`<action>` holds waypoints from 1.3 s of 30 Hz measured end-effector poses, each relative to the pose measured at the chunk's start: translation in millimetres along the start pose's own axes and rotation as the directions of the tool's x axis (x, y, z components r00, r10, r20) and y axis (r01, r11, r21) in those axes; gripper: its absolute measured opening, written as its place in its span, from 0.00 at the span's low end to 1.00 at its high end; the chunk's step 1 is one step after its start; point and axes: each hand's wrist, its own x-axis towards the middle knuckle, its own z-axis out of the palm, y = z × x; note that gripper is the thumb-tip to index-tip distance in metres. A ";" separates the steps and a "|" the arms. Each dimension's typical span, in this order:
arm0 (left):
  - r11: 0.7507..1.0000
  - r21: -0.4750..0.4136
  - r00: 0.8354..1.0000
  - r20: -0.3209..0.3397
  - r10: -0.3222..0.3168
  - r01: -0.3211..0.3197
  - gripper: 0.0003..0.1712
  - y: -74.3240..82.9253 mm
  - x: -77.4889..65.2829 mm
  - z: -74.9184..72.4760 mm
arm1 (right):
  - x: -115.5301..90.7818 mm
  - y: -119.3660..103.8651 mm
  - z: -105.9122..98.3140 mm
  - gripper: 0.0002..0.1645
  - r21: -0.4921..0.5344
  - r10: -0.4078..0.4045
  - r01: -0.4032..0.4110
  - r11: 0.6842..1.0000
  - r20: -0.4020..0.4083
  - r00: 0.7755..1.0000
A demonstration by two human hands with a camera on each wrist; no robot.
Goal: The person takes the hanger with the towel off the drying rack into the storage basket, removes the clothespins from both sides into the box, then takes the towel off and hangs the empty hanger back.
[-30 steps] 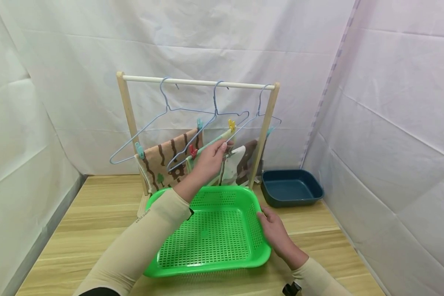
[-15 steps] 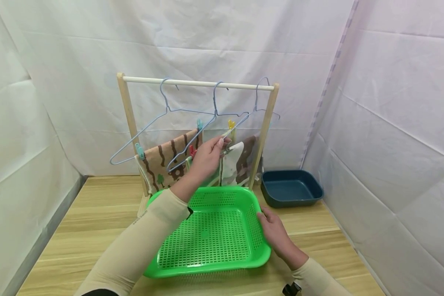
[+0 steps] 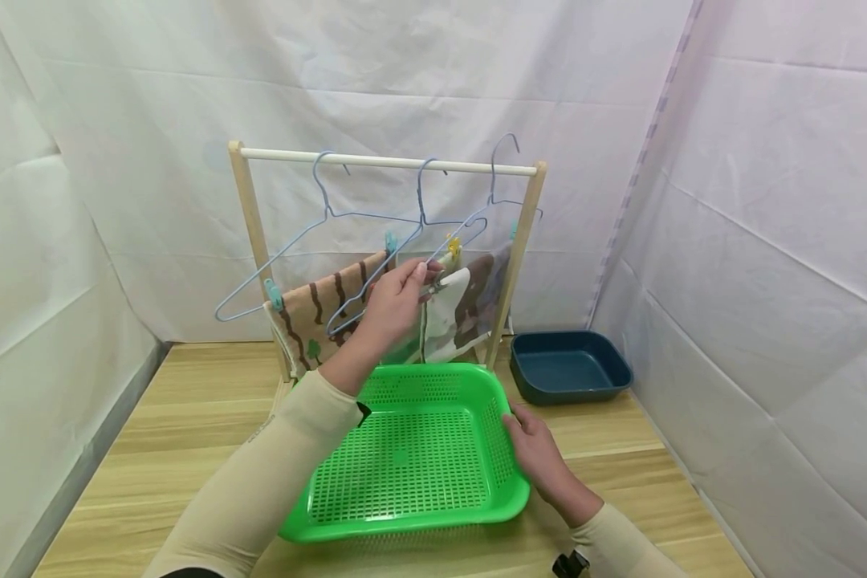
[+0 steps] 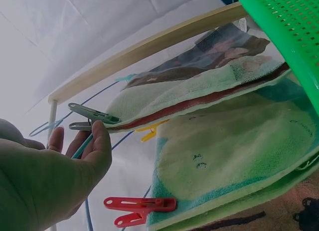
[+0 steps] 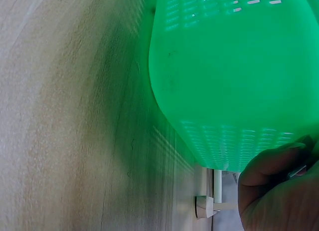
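Note:
My left hand [image 3: 397, 301] pinches the lower left end of a blue wire hanger [image 3: 493, 172], whose hook stands above the rod. A grey clothespin [image 4: 92, 115] beside those fingertips fastens a white and brown patterned towel [image 3: 451, 317] to it. Another pin, light blue [image 3: 514, 231], sits at the hanger's far end. On the right, my right hand [image 3: 542, 457] grips the rim of a green plastic basket [image 3: 405, 526]. Its thumb bends over the basket's edge in the right wrist view, where most of the other fingers are hidden.
A wooden rack [image 3: 282, 152] carries two more hangers with clipped towels: a brown one [image 3: 325, 301] and a green one [image 4: 224, 156] with red [image 4: 144, 203] and yellow pins. A dark blue tray [image 3: 571, 393] stands right of the rack.
The held hanger's hook has risen off the rod, and the hanger with its towel has shifted left with my left hand. My right hand and the basket have stayed put.

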 end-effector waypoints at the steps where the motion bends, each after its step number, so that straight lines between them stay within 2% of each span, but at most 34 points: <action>1: 1.000 -0.006 1.000 0.003 0.005 -0.005 0.25 0.1 -0.5 -1.6 | 0.0 0.2 0.0 0.32 -0.002 0.000 0.000 1.000 0.000 1.000; 13: 0.999 -0.043 1.000 0.019 0.007 -0.006 0.25 1.9 -9.5 -18.6 | 0.3 1.6 -2.2 0.33 -0.043 0.004 -0.004 0.999 -0.013 1.000; 22: 0.999 -0.043 1.000 0.021 0.017 -0.016 0.25 1.3 -18.5 -26.4 | 2.7 2.9 -3.2 0.35 -0.044 0.003 -0.003 0.999 -0.007 1.000; 35: 0.999 -0.044 1.000 -0.007 0.024 -0.024 0.23 7.4 -32.3 -46.0 | 1.7 1.9 -2.5 0.34 -0.083 -0.002 0.001 0.997 -0.018 1.000; 39: 0.999 -0.031 1.000 -0.002 0.016 -0.016 0.24 7.5 -38.0 -52.9 | 1.7 2.0 -2.2 0.33 -0.066 0.001 -0.001 0.998 -0.009 1.000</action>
